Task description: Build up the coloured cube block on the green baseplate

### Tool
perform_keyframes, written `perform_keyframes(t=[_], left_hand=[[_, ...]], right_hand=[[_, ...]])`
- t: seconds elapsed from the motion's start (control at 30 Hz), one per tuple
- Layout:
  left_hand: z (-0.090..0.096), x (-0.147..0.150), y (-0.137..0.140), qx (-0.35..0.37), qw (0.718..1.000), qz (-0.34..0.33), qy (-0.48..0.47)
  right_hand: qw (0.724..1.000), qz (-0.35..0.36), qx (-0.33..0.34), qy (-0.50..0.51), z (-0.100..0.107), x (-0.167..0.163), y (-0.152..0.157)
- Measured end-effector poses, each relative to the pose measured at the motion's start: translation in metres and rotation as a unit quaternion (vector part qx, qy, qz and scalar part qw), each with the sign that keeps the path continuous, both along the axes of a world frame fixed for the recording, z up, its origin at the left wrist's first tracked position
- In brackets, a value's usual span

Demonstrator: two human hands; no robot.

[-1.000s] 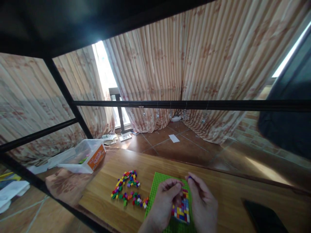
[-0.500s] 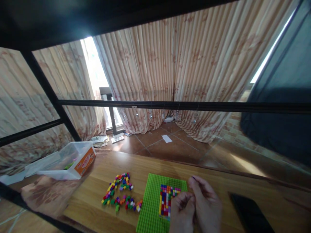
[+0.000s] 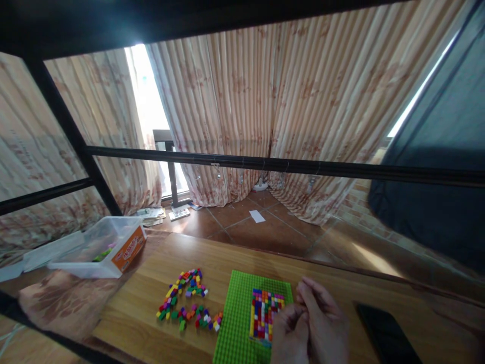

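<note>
My left hand (image 3: 291,331) is closed in a pinch over the right side of a green studded baseplate (image 3: 237,308). Against it, my right hand (image 3: 324,318) is closed too, its fingertips meeting the left hand's. Whatever sits between the fingers is hidden or too small to name. A block of small multicoloured building bricks (image 3: 261,313) is fixed on the baseplate, partly covered by my left hand. Left of the plate, many loose coloured bricks (image 3: 189,308) lie scattered on the wooden table (image 3: 144,298).
A black phone-like slab (image 3: 386,331) lies on the table at the right. At the left stands a clear plastic bin (image 3: 113,242) with an orange label. A black metal bar (image 3: 227,161) crosses beyond the table, with curtains (image 3: 235,101) behind it.
Both hands have shifted slightly right, uncovering a little more of the brick block, and stay pinched together. The camera view has tilted a little.
</note>
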State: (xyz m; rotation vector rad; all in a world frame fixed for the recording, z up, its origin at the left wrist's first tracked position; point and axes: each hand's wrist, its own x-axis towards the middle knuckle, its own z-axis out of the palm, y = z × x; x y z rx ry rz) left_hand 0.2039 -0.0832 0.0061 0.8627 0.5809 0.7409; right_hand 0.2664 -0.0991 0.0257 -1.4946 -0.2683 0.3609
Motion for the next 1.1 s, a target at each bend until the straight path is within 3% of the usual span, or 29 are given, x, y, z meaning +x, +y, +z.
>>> perform_keyframes(t=[0.23, 0.43, 0.63, 0.8, 0.93, 1.1], left_hand=[[0.004, 0.001, -0.001, -0.011, 1.0, -0.005, 0.007], [0.009, -0.001, -0.004, 0.003, 1.0, 0.011, 0.028], [0.021, -0.011, -0.025, 0.155, 0.975, 0.121, 0.099], [0.033, -0.027, -0.056, 0.294, 0.943, 0.118, 0.104], [0.034, -0.032, -0.069, 0.393, 0.913, 0.087, 0.074], [0.037, -0.029, -0.063, 0.435, 0.888, 0.143, 0.037]], right_hand=[[1.0, -0.018, -0.024, -0.009, 0.007, -0.003, -0.002], [0.996, 0.012, -0.063, -0.056, 0.006, 0.001, -0.004], [0.989, 0.03, -0.105, -0.099, 0.011, 0.011, -0.012], [0.981, 0.066, -0.11, -0.143, 0.005, 0.023, -0.016], [0.952, 0.174, -0.102, -0.23, -0.012, 0.021, -0.013], [0.911, 0.228, -0.116, -0.323, -0.032, 0.014, -0.009]])
